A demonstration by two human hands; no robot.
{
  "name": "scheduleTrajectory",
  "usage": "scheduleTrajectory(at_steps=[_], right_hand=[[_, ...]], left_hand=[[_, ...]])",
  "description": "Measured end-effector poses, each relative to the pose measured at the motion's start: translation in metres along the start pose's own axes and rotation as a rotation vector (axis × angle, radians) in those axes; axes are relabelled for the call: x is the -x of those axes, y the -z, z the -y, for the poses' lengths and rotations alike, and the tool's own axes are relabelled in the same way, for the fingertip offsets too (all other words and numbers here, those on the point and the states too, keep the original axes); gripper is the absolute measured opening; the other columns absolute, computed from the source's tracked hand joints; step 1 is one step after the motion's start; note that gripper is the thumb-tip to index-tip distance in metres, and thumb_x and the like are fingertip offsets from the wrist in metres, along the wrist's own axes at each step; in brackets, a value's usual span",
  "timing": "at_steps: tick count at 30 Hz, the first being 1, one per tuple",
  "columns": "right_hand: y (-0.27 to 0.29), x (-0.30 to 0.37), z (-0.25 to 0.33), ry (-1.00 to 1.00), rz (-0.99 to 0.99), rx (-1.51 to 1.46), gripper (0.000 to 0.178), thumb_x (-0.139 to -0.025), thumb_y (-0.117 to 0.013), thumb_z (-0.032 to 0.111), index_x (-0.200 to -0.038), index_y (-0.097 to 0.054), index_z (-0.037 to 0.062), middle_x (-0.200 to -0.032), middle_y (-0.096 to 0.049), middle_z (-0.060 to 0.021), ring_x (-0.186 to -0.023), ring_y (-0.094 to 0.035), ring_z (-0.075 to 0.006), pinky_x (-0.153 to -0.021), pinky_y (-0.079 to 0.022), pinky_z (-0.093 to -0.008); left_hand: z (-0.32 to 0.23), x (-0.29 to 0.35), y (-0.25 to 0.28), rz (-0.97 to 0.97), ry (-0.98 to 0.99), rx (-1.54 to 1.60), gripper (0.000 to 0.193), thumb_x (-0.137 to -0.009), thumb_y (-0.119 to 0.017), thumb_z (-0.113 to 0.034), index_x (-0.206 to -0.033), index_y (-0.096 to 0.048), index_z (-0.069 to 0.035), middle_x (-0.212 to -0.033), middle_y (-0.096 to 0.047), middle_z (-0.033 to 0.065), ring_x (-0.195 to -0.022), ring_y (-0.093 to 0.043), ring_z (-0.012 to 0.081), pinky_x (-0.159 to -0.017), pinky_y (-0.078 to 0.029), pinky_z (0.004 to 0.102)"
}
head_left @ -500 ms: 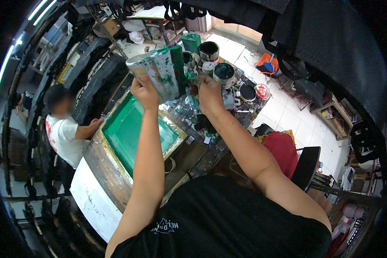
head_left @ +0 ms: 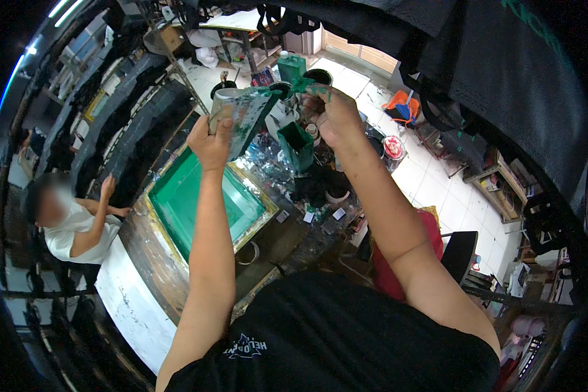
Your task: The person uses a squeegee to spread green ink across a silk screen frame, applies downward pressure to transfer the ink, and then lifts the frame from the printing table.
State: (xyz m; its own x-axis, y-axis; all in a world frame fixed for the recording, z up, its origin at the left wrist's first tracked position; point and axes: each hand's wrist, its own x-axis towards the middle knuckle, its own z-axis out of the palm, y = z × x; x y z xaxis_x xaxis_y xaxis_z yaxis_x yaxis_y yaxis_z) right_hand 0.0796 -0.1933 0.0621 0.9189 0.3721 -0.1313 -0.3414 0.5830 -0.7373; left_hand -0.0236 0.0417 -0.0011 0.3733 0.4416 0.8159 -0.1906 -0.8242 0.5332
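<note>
My left hand (head_left: 210, 142) is wrapped round a translucent white plastic piece (head_left: 247, 117), rounded at one end and smeared with dark green. It is tilted above the table; whether it is a cut container or a sheet, I cannot make out. At its far right end, my right hand (head_left: 338, 116) is closed with fingertips pinched round something small and green-stained (head_left: 302, 85), its kind unclear. Below the right hand stands an open-topped square green container (head_left: 296, 147). Nearest to my left forearm lies a framed printing screen (head_left: 191, 196) with green ink across its mesh.
Behind my hands are a green jug (head_left: 291, 66) and an open dark can (head_left: 319, 76). A red-stained tub (head_left: 393, 147) sits to the right. At far left stands a person in a white shirt (head_left: 85, 228). Dark fabric (head_left: 503, 65) hangs at upper right.
Both hands have moved slightly, the right one upward and to the right. The plastic piece has turned, and the square green container now shows beneath. The co-worker has shifted left with one hand raised.
</note>
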Motion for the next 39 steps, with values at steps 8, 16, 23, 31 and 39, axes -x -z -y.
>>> scheduleTrajectory(at_steps=[8,16,23,31,39], right_hand=[[0.090,-0.020,-0.059,0.611,0.283,1.461,0.021,-0.080,-0.070,0.010,-0.101,-0.069,0.0064,-0.097,-0.067,-0.0163,-0.072,-0.065,-0.0324,-0.071,-0.053,-0.0397],[0.114,-0.030,-0.080,0.948,0.638,1.849,0.022,-0.077,-0.059,0.005,-0.096,-0.070,0.0079,-0.090,-0.062,-0.0116,-0.091,-0.064,-0.0314,-0.075,-0.053,-0.0415],[0.120,-0.028,-0.057,0.686,0.830,1.821,0.020,-0.083,-0.058,0.005,-0.100,-0.069,0.0091,-0.091,-0.062,-0.0143,-0.091,-0.063,-0.0352,-0.078,-0.052,-0.0431],[0.105,-0.025,-0.021,0.541,0.764,1.621,0.024,-0.079,-0.065,0.001,-0.103,-0.067,0.0034,-0.098,-0.065,-0.0144,-0.093,-0.064,-0.0322,-0.081,-0.051,-0.0374],[-0.006,-0.011,-0.154,0.589,0.576,1.391,0.021,-0.080,-0.068,0.012,-0.099,-0.070,0.0035,-0.099,-0.070,-0.0165,-0.091,-0.067,-0.0337,-0.083,-0.051,-0.0396]], left_hand=[[-0.011,0.000,0.032,-0.215,0.256,0.078,0.046,-0.095,-0.062,-0.043,-0.080,-0.063,0.001,-0.065,-0.054,-0.0007,-0.066,-0.045,0.0081,-0.059,-0.040,0.0285],[-0.010,0.004,0.074,-0.381,0.416,0.352,0.051,-0.099,-0.053,-0.045,-0.083,-0.063,0.002,-0.077,-0.061,-0.0012,-0.072,-0.048,0.0068,-0.064,-0.040,0.0246],[-0.012,0.006,0.134,-0.545,0.460,0.249,0.046,-0.102,-0.051,-0.041,-0.086,-0.063,0.000,-0.084,-0.062,-0.0007,-0.076,-0.050,0.0071,-0.068,-0.041,0.0246],[0.008,0.009,0.236,-0.713,0.330,0.245,0.061,-0.099,-0.045,-0.055,-0.117,-0.058,0.002,-0.107,-0.065,0.0084,-0.092,-0.063,0.0196,-0.082,-0.051,0.0335],[0.017,0.043,0.303,-0.959,0.687,0.211,0.075,-0.099,-0.032,-0.060,-0.145,-0.036,-0.001,-0.146,-0.043,0.0152,-0.129,-0.047,0.0338,-0.107,-0.041,0.0462]])
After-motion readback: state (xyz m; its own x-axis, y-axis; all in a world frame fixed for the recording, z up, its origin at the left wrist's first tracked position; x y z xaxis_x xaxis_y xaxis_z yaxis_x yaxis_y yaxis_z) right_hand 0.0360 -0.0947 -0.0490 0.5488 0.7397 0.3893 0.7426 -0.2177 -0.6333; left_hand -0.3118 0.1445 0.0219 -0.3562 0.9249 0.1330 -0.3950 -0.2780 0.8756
